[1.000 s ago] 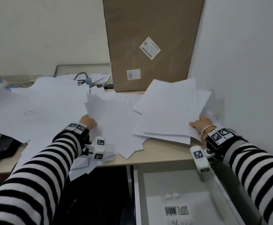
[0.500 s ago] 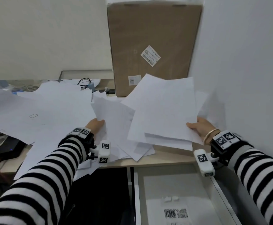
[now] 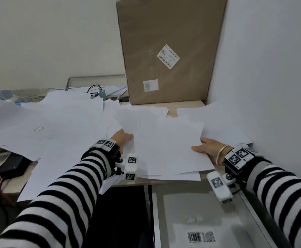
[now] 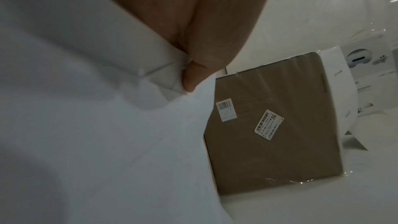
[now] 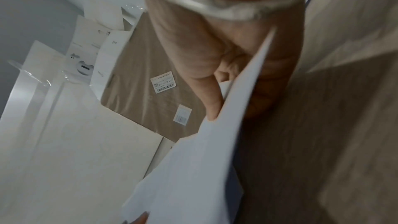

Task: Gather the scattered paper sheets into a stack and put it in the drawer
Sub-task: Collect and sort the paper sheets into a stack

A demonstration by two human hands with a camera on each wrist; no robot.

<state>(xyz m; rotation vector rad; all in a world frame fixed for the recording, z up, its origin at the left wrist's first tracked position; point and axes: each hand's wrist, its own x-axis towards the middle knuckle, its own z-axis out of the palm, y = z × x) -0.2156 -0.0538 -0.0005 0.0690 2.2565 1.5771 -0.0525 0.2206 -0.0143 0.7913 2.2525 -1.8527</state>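
Note:
A loose bundle of white paper sheets point(image 3: 167, 145) lies overlapped on the desk near its front edge, between my two hands. My left hand point(image 3: 123, 138) grips its left edge; in the left wrist view the thumb point(image 4: 190, 76) pinches folded sheet corners point(image 4: 168, 77). My right hand point(image 3: 207, 148) holds the right edge, thumb on top and fingers under the sheets point(image 5: 193, 168). More sheets point(image 3: 47, 126) are strewn over the left of the desk, and some point(image 3: 223, 126) lie by the right wall. The open drawer point(image 3: 155, 212) is below the desk edge, under my right wrist.
A tall cardboard box point(image 3: 169, 51) stands against the back wall behind the bundle. The wall point(image 3: 271, 86) closes off the right side. A black device point(image 3: 12, 165) with cables sits at the left desk edge. A barcode label point(image 3: 200, 237) lies in the drawer.
My right hand has lowered its raised sheets and brought them left onto the sheets my left hand holds. Both hands are now closer together on one overlapped bundle.

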